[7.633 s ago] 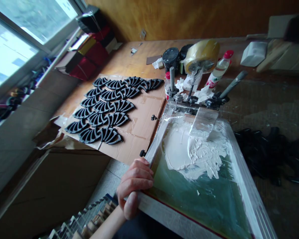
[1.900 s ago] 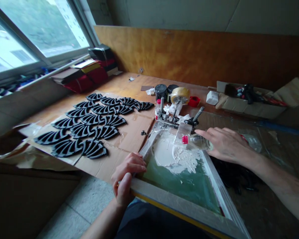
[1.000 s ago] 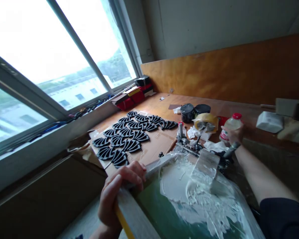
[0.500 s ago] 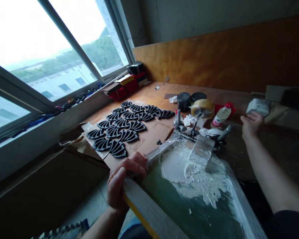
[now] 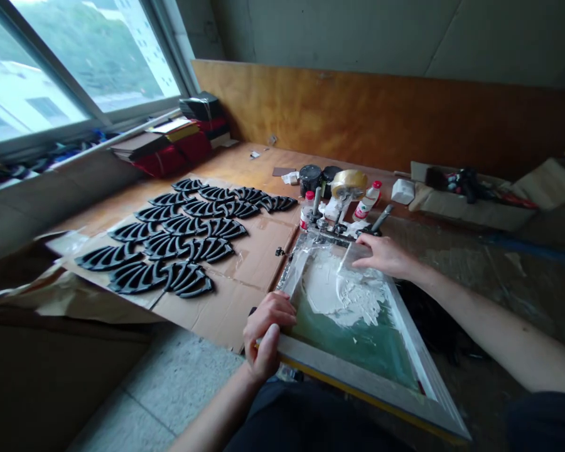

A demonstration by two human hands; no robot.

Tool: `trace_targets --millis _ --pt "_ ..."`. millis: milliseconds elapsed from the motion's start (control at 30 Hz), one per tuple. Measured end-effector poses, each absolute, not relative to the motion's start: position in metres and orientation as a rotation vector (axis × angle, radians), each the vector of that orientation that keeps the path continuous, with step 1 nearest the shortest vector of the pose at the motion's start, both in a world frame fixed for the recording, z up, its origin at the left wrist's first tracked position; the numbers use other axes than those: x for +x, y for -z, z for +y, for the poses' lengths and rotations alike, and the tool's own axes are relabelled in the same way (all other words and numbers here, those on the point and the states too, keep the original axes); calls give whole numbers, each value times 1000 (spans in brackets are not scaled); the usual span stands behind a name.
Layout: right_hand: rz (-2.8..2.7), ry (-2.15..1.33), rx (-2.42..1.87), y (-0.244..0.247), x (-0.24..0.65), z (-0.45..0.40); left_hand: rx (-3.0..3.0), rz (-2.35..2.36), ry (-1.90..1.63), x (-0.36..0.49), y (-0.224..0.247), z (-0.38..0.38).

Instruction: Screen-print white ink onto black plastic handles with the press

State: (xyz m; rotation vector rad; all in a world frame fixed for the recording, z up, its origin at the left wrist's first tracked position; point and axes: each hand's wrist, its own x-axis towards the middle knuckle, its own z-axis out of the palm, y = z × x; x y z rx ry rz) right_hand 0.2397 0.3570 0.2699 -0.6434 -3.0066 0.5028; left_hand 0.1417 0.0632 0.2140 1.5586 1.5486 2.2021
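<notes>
A framed screen (image 5: 358, 355) with a green mesh lies in front of me, pale paste (image 5: 329, 282) spread over its far half. My left hand (image 5: 269, 329) is wrapped round the frame's near left corner. At the far end, my right hand (image 5: 381, 254) grips a flat translucent scraper (image 5: 355, 254) that rests by the paste. Metal clamps (image 5: 332, 237) stand at the frame's far edge. Left of the screen, several black fan-shaped pieces (image 5: 202, 229) lie in rows on cardboard (image 5: 268, 251).
Behind the clamps are black jars (image 5: 309, 180), a tape roll (image 5: 348, 183), a red-capped bottle (image 5: 367, 201) and a white block (image 5: 402, 191). An open cardboard box (image 5: 475, 207) holds tools at the right. Red and black boxes (image 5: 172, 154) sit by the window.
My right hand has moved left from the white block to the scraper and taken hold of it. The white block now stands alone. My left hand still holds the frame; the view has shifted right.
</notes>
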Motion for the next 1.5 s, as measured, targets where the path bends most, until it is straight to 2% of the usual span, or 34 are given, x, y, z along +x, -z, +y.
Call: trace_targets --millis 167,433,767,1233,1500 --pt "-3102 -327 -541 -285 244 332 1611 1512 -2202 140 -211 60" --pt "-2916 -269 -267 -253 225 312 1712 1472 -2154 137 -218 58" --pt "-3075 -228 -412 -263 240 317 1753 1428 -2124 133 -215 59" --pt "-3053 -560 -425 -298 274 306 1724 1455 -2141 135 -216 60" --pt "-2937 -327 -315 -261 276 291 1685 1476 -2150 137 -210 59"
